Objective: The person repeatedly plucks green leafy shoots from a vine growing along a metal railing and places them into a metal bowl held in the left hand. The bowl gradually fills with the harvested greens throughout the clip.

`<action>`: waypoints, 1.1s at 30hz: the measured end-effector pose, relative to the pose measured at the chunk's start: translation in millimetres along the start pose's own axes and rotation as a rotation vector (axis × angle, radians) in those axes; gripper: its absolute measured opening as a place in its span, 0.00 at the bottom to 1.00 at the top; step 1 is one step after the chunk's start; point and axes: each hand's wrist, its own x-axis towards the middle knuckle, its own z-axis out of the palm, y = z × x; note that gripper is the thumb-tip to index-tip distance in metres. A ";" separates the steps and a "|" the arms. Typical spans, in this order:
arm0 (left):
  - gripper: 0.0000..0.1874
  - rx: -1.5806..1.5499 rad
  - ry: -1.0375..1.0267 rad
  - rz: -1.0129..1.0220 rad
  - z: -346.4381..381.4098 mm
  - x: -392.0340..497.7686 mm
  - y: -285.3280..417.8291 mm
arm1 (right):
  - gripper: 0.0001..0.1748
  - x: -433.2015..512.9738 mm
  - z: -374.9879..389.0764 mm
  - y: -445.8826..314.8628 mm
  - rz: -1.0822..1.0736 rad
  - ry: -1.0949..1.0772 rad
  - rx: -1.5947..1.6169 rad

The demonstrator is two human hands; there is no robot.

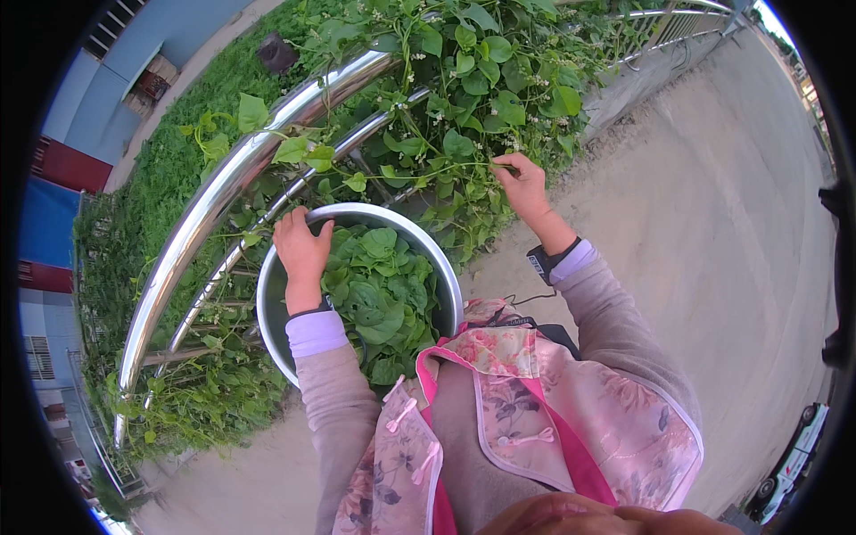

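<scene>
A round metal basin [452,281] leans in front of my body, with a heap of loose green leaves [381,307] inside. My left hand [299,251] grips the basin's far-left rim, thumb on the inside and fingers over the edge. Out to the right, my right hand [525,184] pinches the end of a thin green vine stem [455,165] between thumb and forefinger. That stem stretches leftward over the basin towards the railing and bears a few heart-shaped leaves. Dense climbing foliage [495,87] with small pale flowers hangs just beyond both hands.
A shiny stainless steel railing [221,187] curves along the left, with a thinner rail [267,217] below it. Behind it grows a green plant bed [180,127]. Concrete ground [695,200] spreads to the right, where a white vehicle [789,461] stands far off.
</scene>
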 end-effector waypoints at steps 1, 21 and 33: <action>0.21 0.003 -0.003 -0.002 1.4 -3.8 -0.7 | 0.08 3.8 -10.7 2.3 0.036 0.112 0.110; 0.23 0.057 -0.041 -0.104 21.3 -29.0 -4.0 | 0.06 42.7 -26.1 66.7 0.183 0.148 0.130; 0.23 0.046 -0.030 -0.111 17.1 -24.1 0.0 | 0.08 -3.1 -49.1 55.8 0.021 0.078 0.070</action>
